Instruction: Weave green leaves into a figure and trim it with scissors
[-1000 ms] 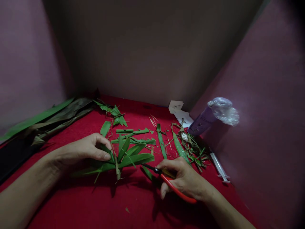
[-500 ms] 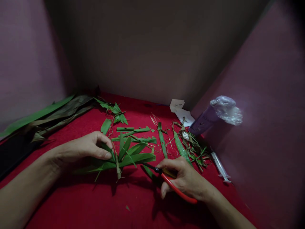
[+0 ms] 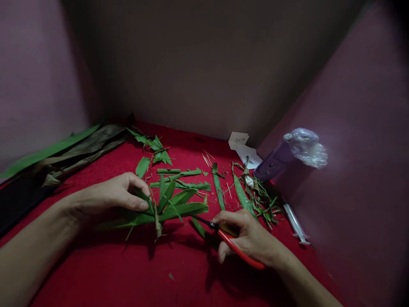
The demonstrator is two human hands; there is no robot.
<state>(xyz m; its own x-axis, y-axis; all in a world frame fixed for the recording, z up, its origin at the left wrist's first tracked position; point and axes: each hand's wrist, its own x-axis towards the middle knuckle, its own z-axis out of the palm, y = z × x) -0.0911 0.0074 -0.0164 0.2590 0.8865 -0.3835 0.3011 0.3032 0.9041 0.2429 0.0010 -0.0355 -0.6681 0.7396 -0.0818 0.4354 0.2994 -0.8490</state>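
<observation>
A bundle of green leaves [image 3: 183, 209] fans out around a short brown twig [image 3: 157, 224]. My left hand [image 3: 123, 194] pinches this bundle near the twig, thumb against the fingers. Red-handled scissors [image 3: 238, 252] rest in my right hand [image 3: 247, 234], with fingers wrapped about the grips. Their dark tips point left, close to the long leaf of the bundle; whether they touch it I cannot tell. Just under the blades lies a cut leaf piece [image 3: 198, 228].
Leaf strips [image 3: 191, 186] lie on the red cloth [image 3: 128, 273] beyond the bundle. A lobed leaf sprig [image 3: 158, 149], thin sticks [image 3: 207, 158], a heap of twigs [image 3: 258, 198], a syringe [image 3: 295, 224], white cards [image 3: 247, 157] and a purple plastic-topped container [image 3: 275, 160] stand farther back. Long leaves [image 3: 54, 149] line the left wall.
Both hands keep their holds. The leaf bundle has shifted very slightly, and the scissors' tips sit a little higher, nearer the long leaf.
</observation>
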